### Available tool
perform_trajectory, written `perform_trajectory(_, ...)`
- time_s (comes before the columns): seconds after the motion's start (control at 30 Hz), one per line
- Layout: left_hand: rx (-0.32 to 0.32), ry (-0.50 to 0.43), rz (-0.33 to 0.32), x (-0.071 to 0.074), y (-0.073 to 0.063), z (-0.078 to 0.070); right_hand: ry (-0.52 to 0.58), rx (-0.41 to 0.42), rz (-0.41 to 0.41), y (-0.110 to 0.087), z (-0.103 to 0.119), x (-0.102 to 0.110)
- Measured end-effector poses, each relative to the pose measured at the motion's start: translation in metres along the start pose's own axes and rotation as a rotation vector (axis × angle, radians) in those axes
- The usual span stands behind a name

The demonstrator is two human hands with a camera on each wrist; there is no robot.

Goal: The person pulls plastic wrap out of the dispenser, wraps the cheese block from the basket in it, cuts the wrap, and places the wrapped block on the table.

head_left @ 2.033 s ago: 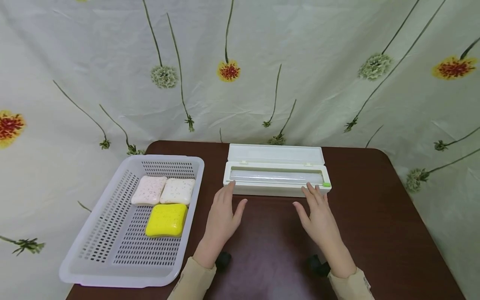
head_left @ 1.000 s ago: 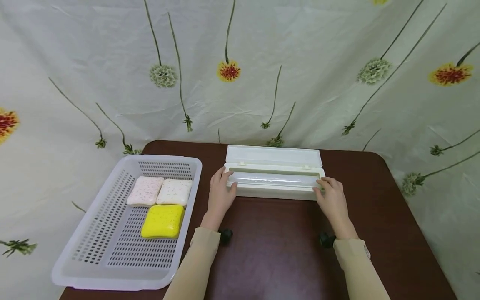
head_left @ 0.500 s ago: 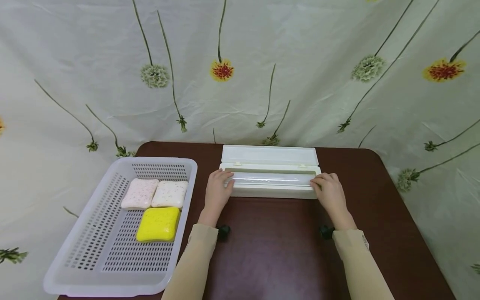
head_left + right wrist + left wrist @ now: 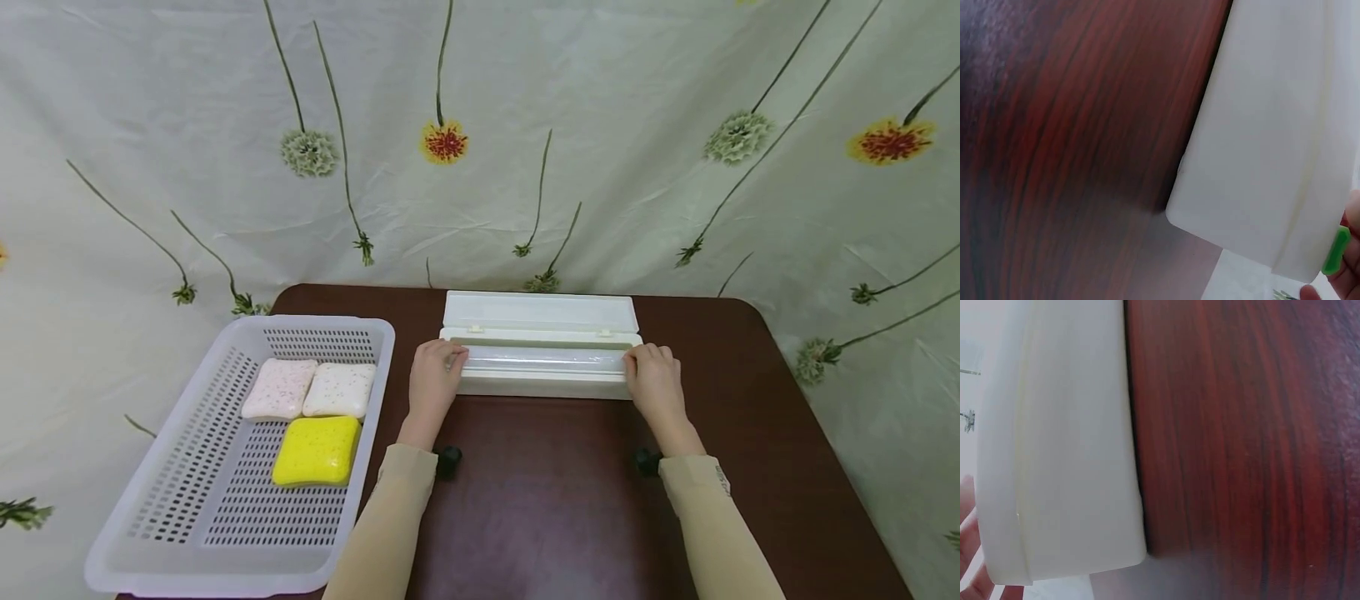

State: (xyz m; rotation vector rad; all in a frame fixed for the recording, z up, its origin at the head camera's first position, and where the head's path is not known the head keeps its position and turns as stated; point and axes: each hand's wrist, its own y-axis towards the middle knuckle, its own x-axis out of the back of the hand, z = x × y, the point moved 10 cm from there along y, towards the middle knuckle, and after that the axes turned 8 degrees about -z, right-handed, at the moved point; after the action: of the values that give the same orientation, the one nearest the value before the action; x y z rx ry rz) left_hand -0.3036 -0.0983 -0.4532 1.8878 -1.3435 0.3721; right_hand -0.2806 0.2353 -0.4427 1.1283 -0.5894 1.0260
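The dark wood table (image 4: 540,492) runs forward from the long white box (image 4: 543,386) between the two forearms, and reaches on to the right beyond the right hand (image 4: 655,382); the box stands close to the back edge, just in front of the flowered cloth (image 4: 600,75). A narrow strip of wood separates the left hand (image 4: 431,382) from the rim of the grey-white basket (image 4: 210,583), which overhangs the left edge. The box's lid (image 4: 538,312) is folded back, and clear film (image 4: 543,360) lies along its slot. Thumb and forefinger of each hand pinch that film, the left at its left end, the right at its right end; a green piece (image 4: 1336,251) shows beside the right fingers. In the perforated basket, three rounded blocks sit together: one speckled pink (image 4: 279,388), one speckled white (image 4: 340,389), one yellow (image 4: 317,451), nearest the person.
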Motion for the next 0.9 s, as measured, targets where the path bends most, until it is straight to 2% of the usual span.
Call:
perform_trajectory(0.17,0.0,0.033,-0.078,0.009,0.001,-0.006,-0.02,0.046,-0.068,0.002,0.002,0.007)
perform_trajectory(0.3,0.021,-0.01,-0.102,0.012,0.002,-0.007,-0.005,0.105,-0.137,0.005,0.006,0.013)
perform_trajectory(0.37,0.044,-0.034,-0.105,0.012,0.004,-0.006,0.021,0.103,-0.156,0.006,0.006,0.015)
perform_trajectory(0.5,0.094,-0.073,-0.1,0.013,0.008,-0.005,0.102,0.028,-0.159,0.008,0.003,0.014)
perform_trajectory(0.77,0.149,-0.148,-0.089,0.018,0.018,-0.009,0.237,-0.13,-0.169,0.019,-0.002,0.02)
perform_trajectory(0.9,0.141,-0.183,-0.11,0.025,0.024,-0.015,0.264,-0.193,-0.157,0.024,-0.004,0.027)
